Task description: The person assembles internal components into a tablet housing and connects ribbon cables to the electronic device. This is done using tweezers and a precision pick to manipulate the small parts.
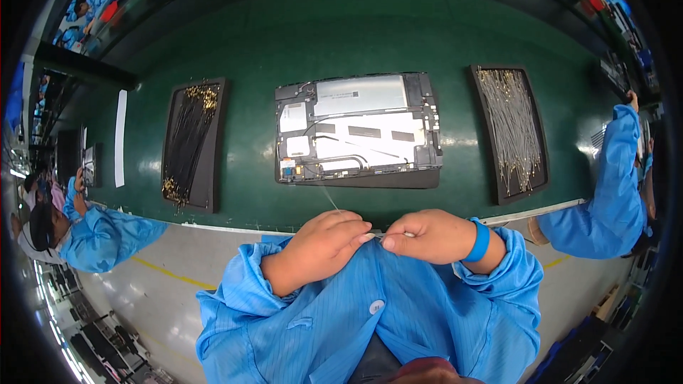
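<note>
At the table's [299, 35] near edge, 2 hands meet fingertip to fingertip, the left hand [324, 242] and right hand [427, 236] both pinched on a thin pale wire [331, 200] held just above the blue smock. The opened tablet [358, 129] lies mid-table between 2 trays of wires [191, 141] [511, 129]. The wire seems to be readied for fitting; steady fingers are needed.
</note>
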The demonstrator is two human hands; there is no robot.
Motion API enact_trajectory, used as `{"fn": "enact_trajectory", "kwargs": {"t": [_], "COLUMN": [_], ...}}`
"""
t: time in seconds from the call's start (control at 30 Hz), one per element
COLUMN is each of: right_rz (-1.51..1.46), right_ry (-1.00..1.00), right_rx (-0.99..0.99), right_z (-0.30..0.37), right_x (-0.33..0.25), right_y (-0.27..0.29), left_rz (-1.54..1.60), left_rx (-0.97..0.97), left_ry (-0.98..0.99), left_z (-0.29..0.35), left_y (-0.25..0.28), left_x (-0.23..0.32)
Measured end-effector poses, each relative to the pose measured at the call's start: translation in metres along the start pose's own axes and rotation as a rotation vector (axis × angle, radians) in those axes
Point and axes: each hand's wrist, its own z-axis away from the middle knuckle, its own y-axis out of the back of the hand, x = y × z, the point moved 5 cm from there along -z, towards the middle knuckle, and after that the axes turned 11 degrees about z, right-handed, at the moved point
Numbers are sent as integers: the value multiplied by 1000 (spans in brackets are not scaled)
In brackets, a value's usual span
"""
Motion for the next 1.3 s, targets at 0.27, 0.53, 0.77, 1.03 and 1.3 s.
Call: {"fn": "enact_trajectory", "kwargs": {"t": [0.27,0.53,0.77,1.03,1.3], "right_rz": [-222,-391,-718,-978,-237], "right_ry": [-100,-150,-133,174,354], "right_rx": [96,91,449,1212,1480], "right_z": [5,1,-8,-4,-10], "right_x": [15,28,41,33,35], "right_y": [9,4,18,60,51], "left_rz": [-153,-65,-151,-481,-518], "left_rx": [74,7,199,286,297], "left_ry": [-74,-68,-148,-79,-77], "left_z": [-9,-20,-40,-61,-63], "left_y": [2,-10,-11,-17,-18], "left_x": [-3,-1,-9,-32,-30]}}
